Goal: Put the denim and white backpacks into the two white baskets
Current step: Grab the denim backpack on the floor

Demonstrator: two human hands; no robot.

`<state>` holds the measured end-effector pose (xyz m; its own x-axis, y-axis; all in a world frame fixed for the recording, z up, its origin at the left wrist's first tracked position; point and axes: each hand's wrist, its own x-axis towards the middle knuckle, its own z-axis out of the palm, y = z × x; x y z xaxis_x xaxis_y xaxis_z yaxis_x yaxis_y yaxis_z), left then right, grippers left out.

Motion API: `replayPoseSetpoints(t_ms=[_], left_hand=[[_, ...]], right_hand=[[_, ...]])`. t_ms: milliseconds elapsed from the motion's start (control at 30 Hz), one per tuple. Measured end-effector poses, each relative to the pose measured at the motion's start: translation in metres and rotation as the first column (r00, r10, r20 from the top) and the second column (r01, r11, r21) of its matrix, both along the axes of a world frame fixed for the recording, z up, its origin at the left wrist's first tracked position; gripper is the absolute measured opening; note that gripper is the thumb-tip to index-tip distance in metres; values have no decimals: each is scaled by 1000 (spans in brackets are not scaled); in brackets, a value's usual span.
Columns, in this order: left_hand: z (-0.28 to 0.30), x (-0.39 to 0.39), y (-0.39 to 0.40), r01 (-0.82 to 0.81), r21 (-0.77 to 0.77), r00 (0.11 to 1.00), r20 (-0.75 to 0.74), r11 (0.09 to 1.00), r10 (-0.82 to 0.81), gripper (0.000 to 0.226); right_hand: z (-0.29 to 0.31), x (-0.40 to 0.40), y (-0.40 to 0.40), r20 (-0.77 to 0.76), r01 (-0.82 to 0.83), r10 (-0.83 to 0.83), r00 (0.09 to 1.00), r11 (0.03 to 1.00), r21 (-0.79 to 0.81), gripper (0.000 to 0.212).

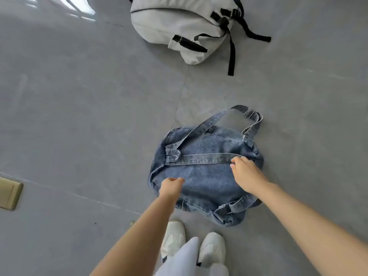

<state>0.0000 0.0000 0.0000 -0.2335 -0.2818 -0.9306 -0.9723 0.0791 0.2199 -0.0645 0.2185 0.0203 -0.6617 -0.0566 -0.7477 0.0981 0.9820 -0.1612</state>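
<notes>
A denim backpack (201,172) lies flat on the grey floor in front of my feet, straps side up. My left hand (171,187) rests curled on its near left part, fingers closed against the fabric. My right hand (246,174) reaches over its right side, fingers closing on the end of a denim strap (207,157) that runs across the bag. Farther away, at the top of the view, lies the white backpack (179,26) with black straps and buckles. No basket is in view.
Grey tiled floor (79,116) all around. A brass floor socket plate (9,193) sits at the left edge. My white shoes (175,240) stand just behind the denim bag. A loose black strap (231,56) trails from the white bag toward me.
</notes>
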Motion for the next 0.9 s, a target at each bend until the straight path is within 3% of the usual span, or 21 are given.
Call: replayPoseSetpoints(t_ms=[100,167,200,267,333,433,500,533,600,700,767,833,900], left_hand=[[-49,-19,18,70,-68,997,20,995,-69,20],[-72,-34,39,212,-157,973,-59,965,-223,45],[-82,-39,49,346,-239,913,-138,907,-384,57],[-96,-47,62,562,-401,681,-272,723,-680,63],[-107,-53,63,620,-475,552,-301,624,-777,52],[-101,-53,55,659,-492,536,-224,569,-814,45],[-92,-44,47,792,-410,471,-65,453,-880,53],[-90,-36,43,821,-363,480,23,440,-877,56],[-84,-20,37,834,-305,526,189,460,-829,63],[-78,-7,35,825,-221,566,331,521,-755,77],[-88,-4,41,739,-77,632,422,669,-650,110],[-108,0,53,611,89,662,488,787,-569,160],[-119,6,64,432,82,777,472,898,-417,182]], right_hand=[[-47,-32,-8,-61,-58,58,996,998,17,38],[-67,-56,-16,-85,-71,73,994,997,33,46],[-78,-64,-18,-98,-93,98,990,994,50,48],[-91,-75,-21,-94,-132,139,986,988,81,50],[-104,-81,-22,-65,-149,156,986,984,99,56],[-115,-80,-19,-18,-169,173,985,976,135,62],[-116,-75,-18,-22,-221,230,973,957,188,51],[-117,-72,-17,-43,-250,263,964,947,200,42],[-114,-66,-16,-97,-292,317,944,934,208,28],[-106,-59,-13,-206,-246,268,941,961,126,24],[-98,-56,-12,-257,-231,243,935,970,75,26],[-88,-51,-11,-283,-213,215,935,976,37,26],[-79,-46,-10,-261,-146,133,956,989,-31,28]])
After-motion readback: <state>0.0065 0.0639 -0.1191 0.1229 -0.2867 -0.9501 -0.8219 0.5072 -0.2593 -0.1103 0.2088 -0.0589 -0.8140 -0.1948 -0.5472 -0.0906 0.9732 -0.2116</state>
